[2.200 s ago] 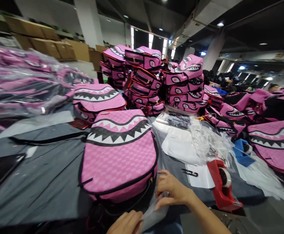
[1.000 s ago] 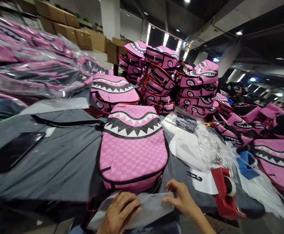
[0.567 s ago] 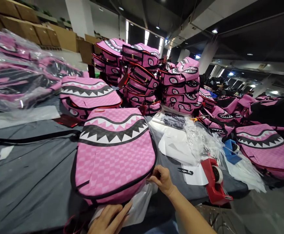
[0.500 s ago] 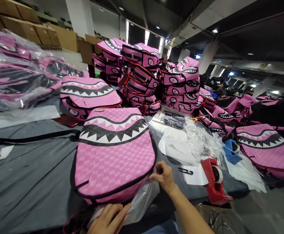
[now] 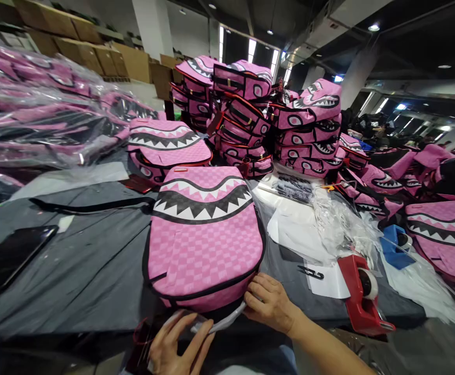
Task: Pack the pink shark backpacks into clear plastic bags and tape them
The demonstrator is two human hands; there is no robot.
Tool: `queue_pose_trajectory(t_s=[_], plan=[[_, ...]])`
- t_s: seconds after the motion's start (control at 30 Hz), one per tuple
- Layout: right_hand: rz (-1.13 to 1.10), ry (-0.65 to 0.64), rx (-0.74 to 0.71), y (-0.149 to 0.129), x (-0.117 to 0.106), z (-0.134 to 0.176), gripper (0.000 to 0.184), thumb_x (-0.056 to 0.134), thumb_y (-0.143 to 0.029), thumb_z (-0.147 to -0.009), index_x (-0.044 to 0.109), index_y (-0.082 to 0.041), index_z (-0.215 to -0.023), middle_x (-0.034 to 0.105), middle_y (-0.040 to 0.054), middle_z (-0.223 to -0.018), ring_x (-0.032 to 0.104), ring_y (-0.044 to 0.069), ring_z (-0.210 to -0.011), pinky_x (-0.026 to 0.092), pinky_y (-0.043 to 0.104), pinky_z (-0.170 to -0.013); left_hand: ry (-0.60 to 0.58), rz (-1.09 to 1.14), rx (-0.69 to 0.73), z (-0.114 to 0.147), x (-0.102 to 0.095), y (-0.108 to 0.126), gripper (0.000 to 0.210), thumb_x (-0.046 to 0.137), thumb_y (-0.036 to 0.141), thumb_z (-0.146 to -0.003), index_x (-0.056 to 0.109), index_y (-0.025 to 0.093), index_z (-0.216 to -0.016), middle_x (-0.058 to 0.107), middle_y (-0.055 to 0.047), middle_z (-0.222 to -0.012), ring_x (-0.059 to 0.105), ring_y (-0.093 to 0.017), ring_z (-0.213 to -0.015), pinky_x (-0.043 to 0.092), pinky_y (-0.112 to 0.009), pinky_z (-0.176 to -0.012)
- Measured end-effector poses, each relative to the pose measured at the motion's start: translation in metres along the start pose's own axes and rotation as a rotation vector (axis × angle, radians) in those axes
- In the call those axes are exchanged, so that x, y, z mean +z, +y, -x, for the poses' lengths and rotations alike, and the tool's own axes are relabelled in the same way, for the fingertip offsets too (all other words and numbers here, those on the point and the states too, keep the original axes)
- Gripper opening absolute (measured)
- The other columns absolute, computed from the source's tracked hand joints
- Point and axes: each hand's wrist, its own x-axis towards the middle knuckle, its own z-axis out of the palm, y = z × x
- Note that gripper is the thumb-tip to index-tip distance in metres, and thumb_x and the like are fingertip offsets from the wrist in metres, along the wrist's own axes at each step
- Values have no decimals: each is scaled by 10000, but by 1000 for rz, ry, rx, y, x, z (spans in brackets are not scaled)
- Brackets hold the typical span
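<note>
In front of me a pink checkered backpack (image 5: 211,250) with a black-and-white shark-tooth print lies on its back on the grey-covered table (image 5: 94,260). Along its near edge runs a translucent plastic bag (image 5: 227,320), bunched into a narrow band. My right hand (image 5: 270,304) is closed on the right end of that plastic, against the backpack's lower right corner. At the left end, my left hand (image 5: 182,344) has its thumb and fingers round the plastic, below the backpack's bottom edge. A black strap (image 5: 94,205) stretches left from the backpack.
Left lie a black phone (image 5: 14,258) and plastic-wrapped backpacks (image 5: 51,114). Stacked pink backpacks (image 5: 246,109) stand behind. To the right are a red tape dispenser (image 5: 362,297), a blue tape dispenser (image 5: 395,247), black thread snips (image 5: 311,272) and clear plastic bags (image 5: 334,219).
The plastic bag has gone from a hanging sheet to a narrow band along the backpack's bottom edge. My right hand has moved slightly lower. The view has swung left, showing the whole phone.
</note>
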Motion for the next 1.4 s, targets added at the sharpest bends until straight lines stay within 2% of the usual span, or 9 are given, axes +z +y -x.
queue_pose_trajectory(t_s=[0.13,0.37,0.57,0.73,0.93,1.03,1.13,1.3,1.4], plan=[[-29,-20,-87,14,-3,0,144,553,-251,-998,632,-186,-896,719,62,-922,653,194,-943,547,328,-889,51,-21,18,-9,4,0,200,718,125,-865,710,224,-1039,620,-97,-1080,566,-321,-1168,503,-459,-944],[-29,-258,-138,24,1,2,307,578,-429,-1004,571,-202,-797,650,30,-820,559,164,-750,436,306,-692,-10,-37,419,-39,-10,-22,90,595,212,-974,663,166,-939,686,-49,-859,656,-188,-861,515,-355,-910],[-28,-486,-178,30,-9,-14,260,690,-420,-941,624,-202,-1066,667,-3,-845,556,176,-785,378,332,-721,-238,41,559,-57,-23,-43,129,517,158,-982,632,196,-1025,713,-40,-909,667,-162,-821,493,-303,-812],[-137,-616,-275,48,-42,-65,266,693,-444,-940,612,-201,-870,654,-7,-802,554,159,-771,346,315,-683,-485,81,523,-97,-45,-54,396,435,-15,-865,606,237,-1118,711,-3,-955,652,-148,-861,447,-268,-802],[-70,-338,-231,60,-88,-127,427,671,-612,-873,546,-207,-826,598,2,-763,501,166,-710,291,313,-633,-439,45,590,-191,-95,-30,135,490,323,-1007,597,241,-1020,684,-8,-944,628,-176,-889,466,-268,-823],[40,-61,-164,57,-92,-137,321,506,-444,-979,504,-215,-755,535,-2,-688,447,165,-651,261,322,-616,-344,23,565,-215,-105,-12,384,477,595,-981,573,224,-951,652,-18,-886,612,-183,-796,483,-274,-714],[65,143,-93,51,-90,-136,272,407,-305,-978,485,-215,-734,493,-7,-656,414,163,-622,273,317,-615,-191,-62,554,-213,-98,-8,287,367,370,-1054,567,203,-932,640,-41,-873,613,-187,-766,486,-292,-694],[44,172,-199,47,-82,-126,265,408,-337,-989,501,-208,-778,497,-2,-676,426,168,-632,308,318,-631,107,-238,685,-196,-80,-10,201,447,67,-943,608,132,-1045,668,-131,-1032,654,-255,-934,538,-382,-856],[78,316,-202,47,-75,-124,340,309,-222,-1024,474,-215,-727,432,-18,-624,369,161,-576,274,321,-603,30,-197,668,-193,-83,-1,180,456,185,-985,632,148,-987,697,-117,-1027,687,-217,-874,579,-321,-793]])
